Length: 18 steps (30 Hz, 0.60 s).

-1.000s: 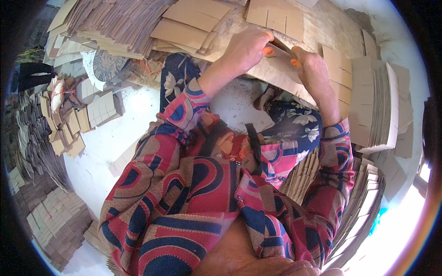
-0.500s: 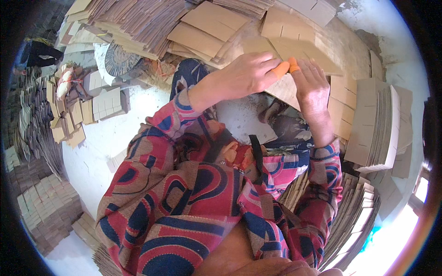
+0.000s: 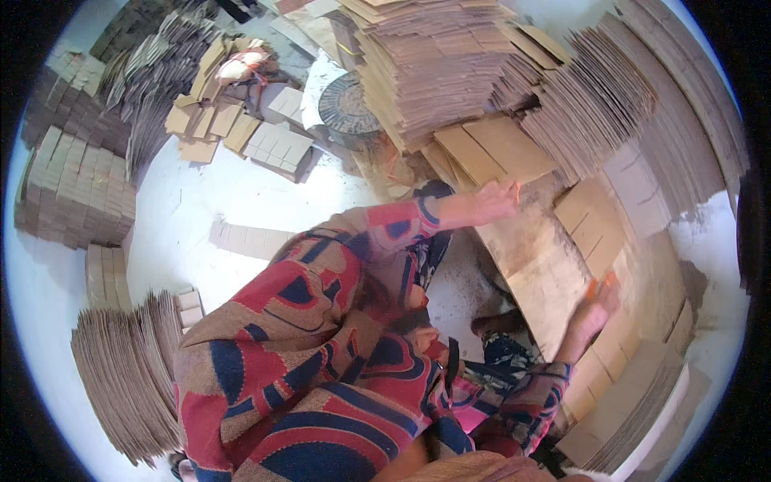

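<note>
My left hand (image 3: 496, 202) is by the near edge of the flat brown cardboard sheets (image 3: 491, 149), its fingers curled and blurred. An orange cover shows on one fingertip. Whether it grips a sheet, I cannot tell. Lower right, my right hand (image 3: 596, 309) is over the wooden board's right side, beside some cardboard strips (image 3: 602, 357). Its orange-covered fingertips are apart, and nothing shows between them. Bare surface of the board (image 3: 534, 261) lies between my hands. A slotted cardboard sheet (image 3: 593, 223) rests at its far side.
Tall cardboard stacks (image 3: 442, 72) rise at the back. More slotted sheets (image 3: 630, 410) lean at lower right. A round, dark woven-looking thing (image 3: 347, 108) sits near tied cardboard bundles (image 3: 205, 120) at the left. Another stack (image 3: 120, 386) stands at lower left on the pale floor (image 3: 217, 193).
My view has swung round, shifting the scene. My hands, close together over a cardboard sheet before, have moved apart. That sheet no longer lies between them; bare board shows there.
</note>
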### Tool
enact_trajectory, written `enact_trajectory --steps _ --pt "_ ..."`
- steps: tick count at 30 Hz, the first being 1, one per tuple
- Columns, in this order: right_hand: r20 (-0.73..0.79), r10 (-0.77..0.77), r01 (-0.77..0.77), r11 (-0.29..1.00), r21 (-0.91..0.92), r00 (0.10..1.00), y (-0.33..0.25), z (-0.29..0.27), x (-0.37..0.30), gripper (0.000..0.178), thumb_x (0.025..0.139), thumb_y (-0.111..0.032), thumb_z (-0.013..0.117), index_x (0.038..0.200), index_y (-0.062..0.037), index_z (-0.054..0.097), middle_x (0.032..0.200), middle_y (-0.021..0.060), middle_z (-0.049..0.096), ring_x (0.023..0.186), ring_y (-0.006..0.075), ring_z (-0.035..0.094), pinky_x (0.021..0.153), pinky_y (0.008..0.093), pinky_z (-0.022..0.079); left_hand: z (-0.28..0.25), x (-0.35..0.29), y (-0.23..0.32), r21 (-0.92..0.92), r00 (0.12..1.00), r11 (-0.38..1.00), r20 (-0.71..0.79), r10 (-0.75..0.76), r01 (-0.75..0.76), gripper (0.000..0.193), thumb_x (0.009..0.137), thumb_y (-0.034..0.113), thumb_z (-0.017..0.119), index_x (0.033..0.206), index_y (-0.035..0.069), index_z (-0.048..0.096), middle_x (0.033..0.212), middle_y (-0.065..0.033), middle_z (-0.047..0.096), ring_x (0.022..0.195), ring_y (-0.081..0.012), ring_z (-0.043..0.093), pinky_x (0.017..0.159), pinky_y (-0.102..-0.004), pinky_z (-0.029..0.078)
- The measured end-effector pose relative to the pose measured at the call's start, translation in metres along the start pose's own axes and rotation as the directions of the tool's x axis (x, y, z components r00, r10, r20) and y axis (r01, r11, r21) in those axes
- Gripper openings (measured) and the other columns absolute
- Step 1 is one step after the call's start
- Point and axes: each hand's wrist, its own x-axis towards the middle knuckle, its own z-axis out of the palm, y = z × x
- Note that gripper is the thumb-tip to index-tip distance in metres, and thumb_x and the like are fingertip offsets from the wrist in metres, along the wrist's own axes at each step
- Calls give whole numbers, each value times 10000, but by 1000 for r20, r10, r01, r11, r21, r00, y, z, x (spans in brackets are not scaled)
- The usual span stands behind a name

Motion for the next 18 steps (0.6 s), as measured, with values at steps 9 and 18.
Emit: enact_trajectory --steps 9,18 --pt "279 800 -564 580 -588 532 108 4 -31 1050 681 -845 453 1360 -48 384 1395 141 394 1275 343 364 918 620 350 -1 -10 9 -184 991 977 98 -88 105 325 725 233 613 940 -11 623 1007 -117 567 935 -225 527 691 -397 444" --pt "9 359 -282 748 -601 933 155 73 -82 711 817 -675 485 762 15 646 626 77 597 568 288 622 485 369 504 -40 -97 -10 -475 963 880 245 111 19 474 832 372 625 1114 -1 548 1073 -109 561 906 -236 520 767 -367 402"
